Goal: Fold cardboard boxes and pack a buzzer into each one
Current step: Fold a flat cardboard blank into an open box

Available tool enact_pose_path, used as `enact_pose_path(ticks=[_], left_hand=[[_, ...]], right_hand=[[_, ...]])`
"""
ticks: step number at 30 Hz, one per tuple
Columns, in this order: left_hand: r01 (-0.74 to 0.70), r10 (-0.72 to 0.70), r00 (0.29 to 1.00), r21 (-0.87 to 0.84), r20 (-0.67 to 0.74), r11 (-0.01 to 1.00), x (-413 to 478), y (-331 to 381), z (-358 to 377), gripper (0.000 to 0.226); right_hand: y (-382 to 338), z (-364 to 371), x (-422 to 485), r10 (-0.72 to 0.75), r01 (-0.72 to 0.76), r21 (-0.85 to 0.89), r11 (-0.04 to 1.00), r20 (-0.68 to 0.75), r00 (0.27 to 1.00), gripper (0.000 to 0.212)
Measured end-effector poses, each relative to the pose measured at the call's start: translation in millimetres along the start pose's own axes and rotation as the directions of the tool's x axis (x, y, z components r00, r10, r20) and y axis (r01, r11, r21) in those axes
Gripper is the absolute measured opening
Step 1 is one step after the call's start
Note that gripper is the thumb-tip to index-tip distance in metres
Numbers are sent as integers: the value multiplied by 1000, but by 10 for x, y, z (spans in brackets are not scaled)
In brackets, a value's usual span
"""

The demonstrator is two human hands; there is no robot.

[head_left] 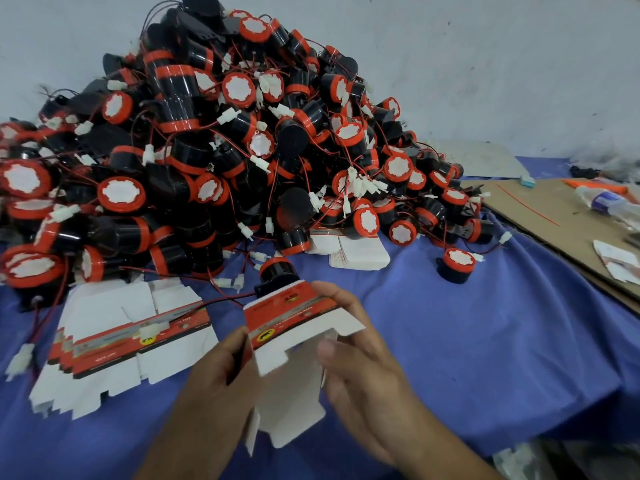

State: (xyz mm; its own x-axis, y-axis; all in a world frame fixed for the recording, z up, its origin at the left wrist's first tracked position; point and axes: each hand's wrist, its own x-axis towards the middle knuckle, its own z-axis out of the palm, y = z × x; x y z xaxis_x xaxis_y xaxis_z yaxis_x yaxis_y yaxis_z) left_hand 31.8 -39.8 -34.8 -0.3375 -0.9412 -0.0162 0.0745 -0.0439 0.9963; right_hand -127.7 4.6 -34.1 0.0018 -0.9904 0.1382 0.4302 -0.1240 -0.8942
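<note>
I hold a red-and-white cardboard box (292,327) in both hands, partly opened, its white flaps hanging down toward me. My left hand (216,368) grips its left side. My right hand (356,344) wraps its right side, fingers over the top edge and thumb on the front flap. A black buzzer with a red ring (277,273) lies just behind the box, its red wire trailing left. A huge pile of black-and-red buzzers (214,143) with white connectors fills the back of the blue cloth. A fanned stack of flat boxes (114,341) lies to the left.
A smaller stack of flat boxes (360,252) sits at the pile's foot. One loose buzzer (455,265) lies to the right. A brown cardboard sheet (561,230) at the right carries a plastic bottle (604,200) and a folded box (620,261). The blue-covered table (485,341) drops off at the right front.
</note>
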Motion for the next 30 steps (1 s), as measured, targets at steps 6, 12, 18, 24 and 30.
enact_pose_path(ticks=[6,12,18,24,30], left_hand=[[-31,-10,923,99,386,995,-102,63,-97,87],[-121,123,980,-23,158,992,-40,-6,-36,55],[-91,100,993,-126,69,988,11,-43,-83,43],[24,-20,1000,-205,22,978,69,-92,-108,43],[-25,25,966,-2,257,1000,-19,-52,-129,61]], right_hand=[[14,-11,20,-4,-28,-200,979,-156,988,44],[74,36,-1,15,-33,-230,973,-81,997,41],[58,59,2,52,-73,-268,961,-85,995,52],[142,69,-10,3,-20,-348,937,-48,999,58],[142,23,31,-28,-11,-311,950,-120,992,46]])
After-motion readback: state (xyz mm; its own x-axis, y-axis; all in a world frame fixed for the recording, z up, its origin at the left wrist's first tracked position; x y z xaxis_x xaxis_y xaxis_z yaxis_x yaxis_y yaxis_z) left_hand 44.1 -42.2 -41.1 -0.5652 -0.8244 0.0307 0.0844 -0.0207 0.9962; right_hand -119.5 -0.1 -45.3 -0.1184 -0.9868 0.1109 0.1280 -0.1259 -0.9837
